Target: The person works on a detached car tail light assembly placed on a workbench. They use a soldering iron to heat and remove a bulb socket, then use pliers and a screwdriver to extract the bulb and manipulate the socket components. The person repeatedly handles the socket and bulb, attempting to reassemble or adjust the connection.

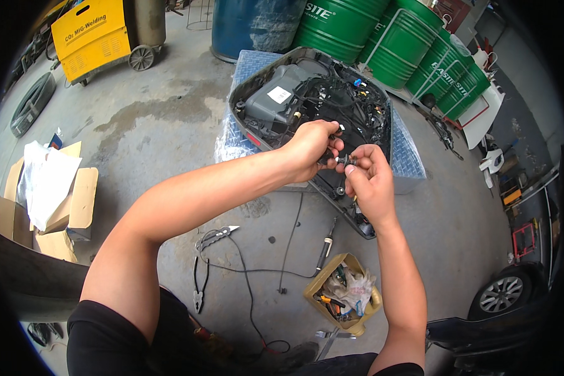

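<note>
A vehicle trim panel [263,141], its inner side up, rests on a box with a blue patterned cover [409,155]. Black wiring [310,91] and connectors run across it, beside a grey moulded housing [275,94]. Over the panel's near part, my left hand [310,150] pinches a small dark part [327,155], partly hidden by the fingers. Just to its right, my right hand [371,181] grips a small dark fastener [346,160] between thumb and fingers. The fastener's pale tip points at the left fingers; whether it touches the dark part, I cannot tell.
On the floor lie pliers [198,286], a utility knife [218,235] and a corded soldering iron [326,249]. A cut-open yellow jug [312,289] holds tools and a glove. Cardboard boxes [84,192] stand left; a yellow welding machine [91,42] and green drums [395,51] stand behind.
</note>
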Demonstrator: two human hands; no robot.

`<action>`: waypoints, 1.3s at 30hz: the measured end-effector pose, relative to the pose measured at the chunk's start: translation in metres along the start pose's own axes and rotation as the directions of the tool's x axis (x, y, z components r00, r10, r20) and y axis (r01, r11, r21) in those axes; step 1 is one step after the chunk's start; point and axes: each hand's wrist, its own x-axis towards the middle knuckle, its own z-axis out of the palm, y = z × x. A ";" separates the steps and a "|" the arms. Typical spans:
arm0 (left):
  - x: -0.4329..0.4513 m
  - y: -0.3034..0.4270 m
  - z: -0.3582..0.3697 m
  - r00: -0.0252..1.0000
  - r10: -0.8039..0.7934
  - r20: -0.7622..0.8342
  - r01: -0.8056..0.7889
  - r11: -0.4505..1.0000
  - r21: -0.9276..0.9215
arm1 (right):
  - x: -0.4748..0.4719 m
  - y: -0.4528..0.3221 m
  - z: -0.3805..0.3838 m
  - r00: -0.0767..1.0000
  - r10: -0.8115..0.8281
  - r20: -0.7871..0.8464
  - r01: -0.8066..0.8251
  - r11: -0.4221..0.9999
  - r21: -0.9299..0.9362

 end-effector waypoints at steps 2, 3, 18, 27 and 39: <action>-0.002 0.000 0.000 1.000 0.001 -0.020 0.000 1.000 0.019 | 0.001 0.001 -0.001 1.000 0.022 -0.001 -0.021 0.999 0.028; -0.004 0.000 0.002 1.000 0.012 -0.029 -0.011 0.999 0.034 | 0.004 0.003 -0.005 1.000 0.023 -0.004 -0.023 0.999 0.028; -0.006 -0.001 -0.010 0.909 -0.030 0.416 -0.164 0.891 0.423 | 0.011 0.017 -0.027 0.997 -0.054 -0.054 0.056 0.997 0.044; -0.011 0.000 -0.012 0.844 0.146 0.516 -0.482 0.630 0.609 | 0.006 0.010 -0.023 0.974 -0.220 -0.052 0.195 0.935 -0.295; -0.018 0.003 -0.013 0.832 0.123 0.541 -0.472 0.670 0.573 | 0.003 0.005 -0.022 0.928 -0.363 -0.078 0.287 0.834 -0.472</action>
